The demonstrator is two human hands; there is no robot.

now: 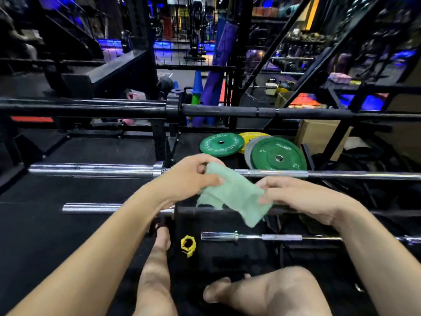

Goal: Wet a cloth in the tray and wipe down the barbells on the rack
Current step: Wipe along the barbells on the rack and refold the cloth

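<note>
Cloth (234, 195): green, soft, light, limp; left hand (189, 176) and right hand (296, 197) each pinch an edge; best regripped bunched.

The cloth (234, 193) is pale green. At one o'clock lie green plates (279, 153) and a yellow plate (251, 136); the collar (188, 245) at six is yellow.

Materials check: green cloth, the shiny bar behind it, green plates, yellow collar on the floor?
Green cloth: soft woven or terry fabric, matte, limp folds and frayed edge. Shiny bar: metal, likely chromed steel, mirror highlights. Green plates: probably rubber bumpers, dull surface, moulded lettering, metal centre ring. Yellow collar: looks like moulded plastic, glossy.
</note>
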